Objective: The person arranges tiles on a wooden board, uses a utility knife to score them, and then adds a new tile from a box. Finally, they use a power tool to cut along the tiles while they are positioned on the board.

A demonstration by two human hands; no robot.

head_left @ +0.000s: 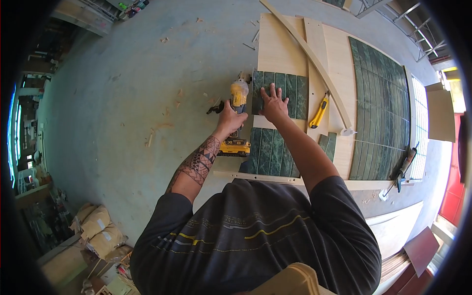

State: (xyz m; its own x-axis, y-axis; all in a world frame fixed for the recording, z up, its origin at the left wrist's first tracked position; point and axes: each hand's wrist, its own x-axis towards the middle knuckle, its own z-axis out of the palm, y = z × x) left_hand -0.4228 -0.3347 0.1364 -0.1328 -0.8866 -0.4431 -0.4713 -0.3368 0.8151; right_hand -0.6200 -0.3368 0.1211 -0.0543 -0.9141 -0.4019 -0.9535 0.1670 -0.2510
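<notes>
My left hand (230, 121) is wrapped round the body of a yellow and black cordless angle grinder (239, 93). The grinder's head is at the left edge of a green marble-look tile sheet (297, 93), and its battery (235, 147) points toward me. Whether the disc touches the tile is hard to see. My right hand (274, 104) lies on that sheet with fingers spread. Closer to me is a second green tile sheet (273, 152), partly behind my right forearm. A yellow utility knife (319, 112) rests on the wooden panel (339, 64) to the right.
A long wood strip (314, 59) crosses the panel diagonally. A larger green tiled area (378, 108) covers the panel's right side, with a caulking gun (407, 162) at its near corner. Wood shavings (150, 137) litter the grey floor (123, 88). Paper sacks (101, 228) stand at lower left.
</notes>
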